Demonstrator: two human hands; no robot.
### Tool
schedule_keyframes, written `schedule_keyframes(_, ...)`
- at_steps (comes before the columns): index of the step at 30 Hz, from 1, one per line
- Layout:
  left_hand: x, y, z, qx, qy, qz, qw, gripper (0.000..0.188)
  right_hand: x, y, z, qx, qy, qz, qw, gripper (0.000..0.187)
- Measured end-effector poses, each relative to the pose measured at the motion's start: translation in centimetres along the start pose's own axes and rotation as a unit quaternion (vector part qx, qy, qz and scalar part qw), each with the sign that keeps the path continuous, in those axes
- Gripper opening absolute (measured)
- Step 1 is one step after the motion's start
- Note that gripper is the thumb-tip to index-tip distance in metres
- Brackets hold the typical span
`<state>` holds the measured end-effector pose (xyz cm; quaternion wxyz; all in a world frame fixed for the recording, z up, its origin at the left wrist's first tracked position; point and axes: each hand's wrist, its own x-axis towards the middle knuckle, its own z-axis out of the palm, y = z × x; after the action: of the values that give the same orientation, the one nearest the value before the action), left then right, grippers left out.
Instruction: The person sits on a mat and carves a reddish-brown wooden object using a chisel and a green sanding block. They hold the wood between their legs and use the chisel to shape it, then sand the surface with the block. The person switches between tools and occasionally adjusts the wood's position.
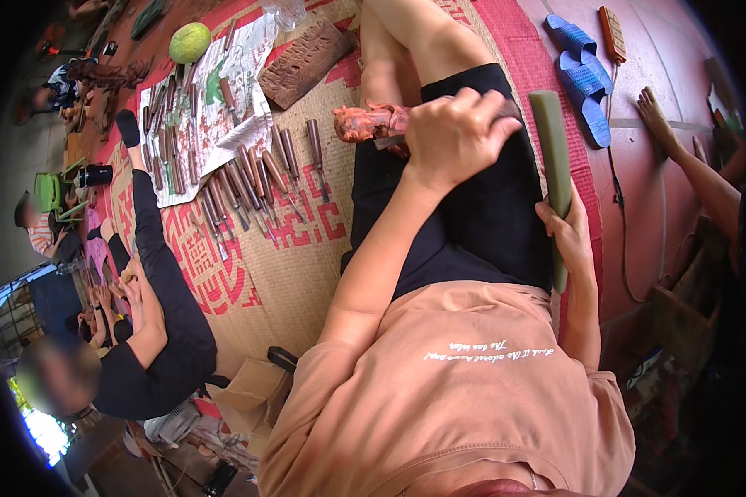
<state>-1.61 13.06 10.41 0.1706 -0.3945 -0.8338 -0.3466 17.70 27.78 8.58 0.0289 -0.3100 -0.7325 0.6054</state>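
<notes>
Apart: carving (366,123), green bar's edge (553,157)

2 hands of the wearer: 1 left hand (464,141) and 1 right hand (568,228). 1 reddish carved piece (363,124). 1 green bar (551,137). 1 carved brown block (307,65). 1 round green fruit (190,43). 1 printed sheet (253,50). carving tools (247,169): well over 20, though they overlap too much for an exact count. blue slippers (587,76): apparently 2, overlapping. 1 orange power strip (612,35) with 1 cable (618,186). 1 cardboard box (253,389). 1 green chair (50,192). at least 3 other people: 1 person in black (153,356), 1 person in stripes (41,238), 1 barefoot person (704,178); further ones are too small to count.
</notes>
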Motion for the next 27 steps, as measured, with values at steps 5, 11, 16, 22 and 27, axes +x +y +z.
schedule_keyframes(5,0.0,1.4,0.7,-0.056,0.007,0.041,0.998,0.036,-0.2,0.1,-0.2,-0.016,-0.021,-0.029,0.999,0.035)
schedule_keyframes(11,-0.5,1.1,1.3,-0.043,-0.016,0.025,0.999,0.036,-0.2,0.8,-0.3,0.009,-0.006,-0.005,1.000,0.028)
schedule_keyframes(16,-0.4,0.8,1.4,-0.051,-0.006,0.000,0.999,0.036,-0.1,1.1,-0.1,-0.022,0.005,-0.025,0.999,0.028)
schedule_keyframes(22,-0.4,0.7,1.5,-0.057,-0.020,-0.020,0.998,0.035,0.0,1.0,-0.2,-0.016,0.004,-0.022,1.000,0.029)
schedule_keyframes(27,-0.3,0.8,1.4,-0.063,-0.009,-0.021,0.998,0.035,0.2,0.4,0.2,0.007,0.014,-0.021,1.000,0.034)
